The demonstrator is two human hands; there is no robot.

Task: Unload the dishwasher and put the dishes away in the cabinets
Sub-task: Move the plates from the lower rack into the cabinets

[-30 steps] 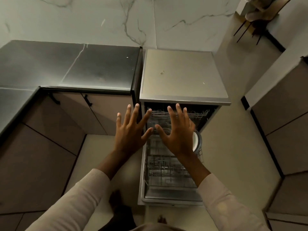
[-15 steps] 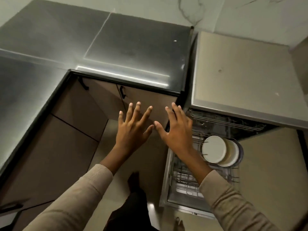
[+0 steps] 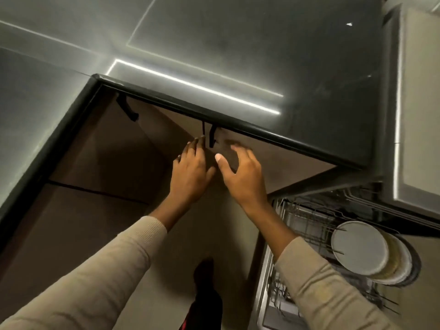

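**Both hands up at the cabinet doors, plates off to the right**

A dark, glossy L-shaped countertop (image 3: 238,44) fills the left and top of the view, with a bright strip of light reflected in it. Under its black edge stand flat brown cabinet doors (image 3: 100,151), and a curved black handle (image 3: 127,107) hangs near the inner corner.

The left hand (image 3: 190,172) comes out of a beige knit sleeve (image 3: 107,270) and reaches up with straight fingers, holding nothing. Its fingertips lie at the seam between two doors, just left of a short black handle (image 3: 212,136) (whether they touch the door cannot be told). The right hand (image 3: 242,175) hovers just beside the left, thumbs close together. Its fingers are loosely spread, a little blurred, and grip nothing.

Between the forearms, lower down, a dark foot (image 3: 204,272) stands on the pale floor (image 3: 226,234).

Further right is the grey wire dishwasher rack (image 3: 307,225), with the right forearm passing over its left edge. A few round pale plates (image 3: 359,247) stand on edge between its tines, below and well to the right of both hands. The brushed-steel dishwasher top (image 3: 419,103) runs along the right border.
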